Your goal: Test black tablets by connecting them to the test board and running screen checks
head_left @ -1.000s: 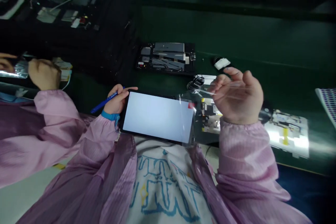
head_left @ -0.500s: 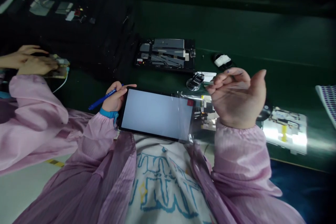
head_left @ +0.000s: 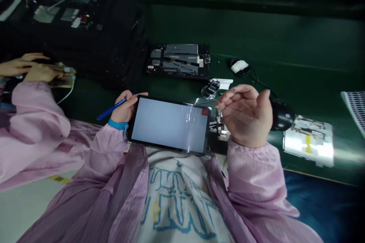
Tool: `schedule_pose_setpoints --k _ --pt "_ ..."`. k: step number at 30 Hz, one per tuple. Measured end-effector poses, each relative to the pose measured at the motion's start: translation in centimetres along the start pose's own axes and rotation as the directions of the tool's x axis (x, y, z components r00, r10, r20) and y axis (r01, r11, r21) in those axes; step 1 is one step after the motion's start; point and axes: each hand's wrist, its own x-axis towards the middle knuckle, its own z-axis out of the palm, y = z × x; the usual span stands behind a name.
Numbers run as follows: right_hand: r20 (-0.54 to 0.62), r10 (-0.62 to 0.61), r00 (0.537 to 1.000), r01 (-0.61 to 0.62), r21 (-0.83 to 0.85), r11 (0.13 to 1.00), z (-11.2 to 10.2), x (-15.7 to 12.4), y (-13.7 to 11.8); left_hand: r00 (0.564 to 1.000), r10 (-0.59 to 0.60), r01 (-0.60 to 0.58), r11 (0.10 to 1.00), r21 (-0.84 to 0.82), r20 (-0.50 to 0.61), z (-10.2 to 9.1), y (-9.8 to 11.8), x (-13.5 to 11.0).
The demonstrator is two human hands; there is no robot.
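Observation:
My left hand [head_left: 125, 107] grips the left end of a tablet [head_left: 169, 125] with a lit pale screen, and a blue pen [head_left: 111, 109] sticks out between its fingers. My right hand [head_left: 245, 115] is raised just right of the tablet, thumb and fingers pinched on a clear protective film [head_left: 199, 112]. The film lifts off the screen's right part and bears a small red tab [head_left: 204, 112].
On the green bench [head_left: 285, 53] lie an opened device with boards [head_left: 178, 60], a white part [head_left: 239, 66], a small metal piece [head_left: 210, 88], a black round object [head_left: 281, 115] and a lit board [head_left: 309, 142]. At the far left another person's hands [head_left: 31, 68] work.
My right hand has come down and leftward, closer to the tablet's right end, with the film still pinched. The other person's hands at left have shifted.

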Motion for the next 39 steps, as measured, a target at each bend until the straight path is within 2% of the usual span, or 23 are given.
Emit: schedule_pose_setpoints --k 3,7,16,24,28,33,36,39 --pt "0.022 -0.021 1.000 0.021 0.039 0.999 0.2 -0.7 0.5 1.000 -0.005 0.005 1.000 -0.001 0.014 -0.1 0.0 0.1" --pt "0.108 -0.055 0.993 0.047 0.067 0.997 0.6 -1.5 1.1 0.999 0.014 -0.015 1.000 0.016 0.036 -0.2 -0.1 0.0" --pt "0.176 -0.055 0.983 0.061 -0.029 0.998 1.6 -2.5 0.8 0.999 0.020 -0.021 1.000 0.011 0.038 -0.3 -0.4 -0.1" --pt "0.392 -0.004 0.920 0.069 -0.152 0.986 2.3 -4.1 0.8 0.998 0.013 -0.014 1.000 0.027 0.055 -0.4 -0.4 0.0" --pt "0.384 -0.024 0.923 0.092 -0.162 0.983 2.3 -4.2 0.6 0.997 0.031 -0.033 0.999 0.024 0.066 -0.4 -0.5 -0.1" --pt "0.331 -0.057 0.942 0.134 -0.215 0.967 2.2 -4.2 0.8 0.999 0.000 0.000 1.000 0.010 0.043 -0.3 -0.4 -0.2" --pt "0.409 -0.066 0.910 0.216 -0.332 0.918 2.7 -4.4 1.1 1.000 0.002 -0.002 1.000 0.015 0.029 -0.1 -0.3 -0.2" --pt "0.548 -0.077 0.833 0.375 -0.457 0.807 3.7 -4.6 1.6 0.999 0.014 -0.015 1.000 0.023 0.039 -0.1 -0.4 -0.2"
